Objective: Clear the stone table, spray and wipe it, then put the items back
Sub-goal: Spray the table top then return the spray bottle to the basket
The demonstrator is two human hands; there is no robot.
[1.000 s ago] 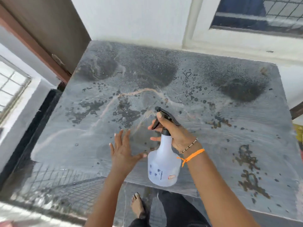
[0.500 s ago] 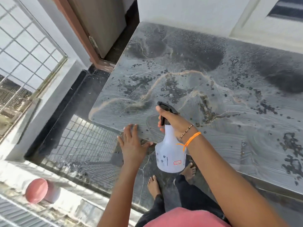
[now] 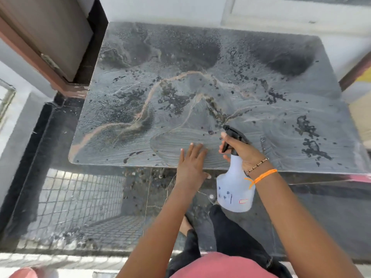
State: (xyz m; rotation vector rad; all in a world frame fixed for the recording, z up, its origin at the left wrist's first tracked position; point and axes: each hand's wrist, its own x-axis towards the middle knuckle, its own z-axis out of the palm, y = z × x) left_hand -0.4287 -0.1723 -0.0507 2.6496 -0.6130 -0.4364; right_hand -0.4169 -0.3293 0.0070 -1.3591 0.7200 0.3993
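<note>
The grey stone table (image 3: 200, 81) fills the middle of the view, bare of items and mottled with dark wet patches and droplets. My right hand (image 3: 243, 151) grips the neck of a white spray bottle (image 3: 234, 189) with a black trigger head, held at the table's near edge, nozzle pointing left over the stone. My left hand (image 3: 191, 163) lies flat, fingers spread, on the near edge just left of the bottle, holding nothing.
A brown door and frame (image 3: 40, 47) stand at the far left. White walls back the table. A dark glossy floor (image 3: 80, 197) lies left of and below the table, with a white ledge (image 3: 60, 261) nearest me. My legs are under the near edge.
The view has swung right, bringing the table back to centre. Both hands stay at the near edge, with the bottle still in my right hand.
</note>
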